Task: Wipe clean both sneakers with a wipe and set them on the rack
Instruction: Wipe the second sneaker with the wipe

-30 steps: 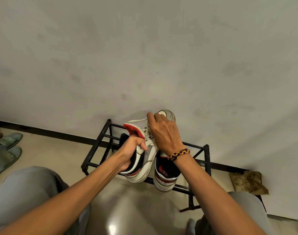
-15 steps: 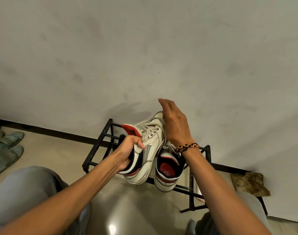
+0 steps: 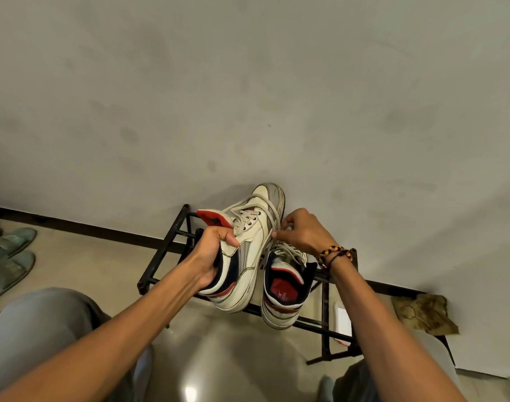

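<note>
The left hand (image 3: pixel 211 250) has its grip closed around the collar of the left sneaker (image 3: pixel 242 256), tilted above the black rack (image 3: pixel 324 300). At three o'clock, the right hand (image 3: pixel 301 232) pinches its lace (image 3: pixel 272 220). The right sneaker (image 3: pixel 285 288) sits on the rack.

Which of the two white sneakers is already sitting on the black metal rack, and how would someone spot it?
Find the black metal shoe rack against the grey wall. Two white, navy and red high-top sneakers are there; the resting sneaker is on the right, its heel over the front bar and its red insole showing. The other sneaker is gripped at the collar by the left hand and tilted, while the right hand pinches its lace.
</note>
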